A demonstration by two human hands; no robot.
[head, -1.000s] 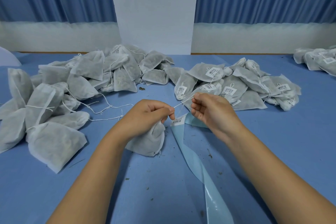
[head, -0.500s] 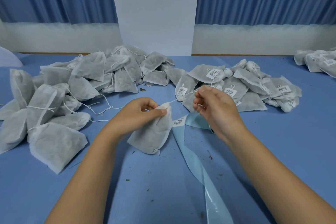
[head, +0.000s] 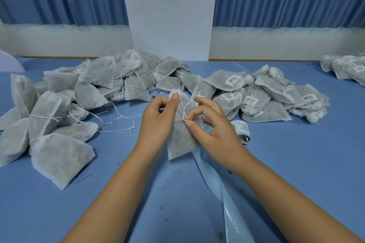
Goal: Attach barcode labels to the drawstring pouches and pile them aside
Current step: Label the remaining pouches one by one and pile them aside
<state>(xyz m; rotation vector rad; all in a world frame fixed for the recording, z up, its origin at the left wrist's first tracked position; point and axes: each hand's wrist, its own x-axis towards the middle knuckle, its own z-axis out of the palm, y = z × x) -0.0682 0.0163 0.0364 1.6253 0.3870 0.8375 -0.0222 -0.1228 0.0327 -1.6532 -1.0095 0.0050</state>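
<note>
tipping pouch (head: 180,140) upright | right hand (head: 217,130) pinching drawstring (head: 182,109) | label roll (head: 242,130) uncovered

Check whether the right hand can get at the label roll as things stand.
Likely yes, once freed: the label roll lies uncovered beside the right hand, which pinches the drawstring of the held pouch.

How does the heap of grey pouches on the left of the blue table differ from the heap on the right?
The left heap of grey fabric drawstring pouches shows no labels; the right heap carries white barcode labels. The left heap trails loose white strings over the blue table; none trail from the right heap. Both hold the same filled pouches.
</note>
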